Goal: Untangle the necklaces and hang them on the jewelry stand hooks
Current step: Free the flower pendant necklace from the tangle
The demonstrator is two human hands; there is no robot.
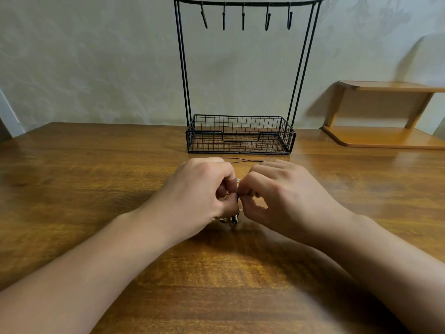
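Seen from the head camera, a person's left hand (204, 189) and right hand (277, 191) meet knuckle to knuckle over the middle of a brown wooden tabletop (96, 189), each grip clenched in a pinch on the tangled necklaces (237, 197) held between them. The fingers of both hands are curled inward, thumb and forefinger closing on a dark cord at the point where the hands touch. A small cluster of pale and dark beads or charms hangs just below the hands, near the tabletop; its detail is too small to make out. A thin dark cord (243, 160) lies flat on the wood just beyond the hands, between them and the jewelry stand (240, 133). The black wire stand sits at the far edge, its basket base resting on the tabletop and its tall uprights carrying a top bar with five hooks (243, 18), all bare. To the far right, a small wooden shelf (385, 138) stands against the pale wall.
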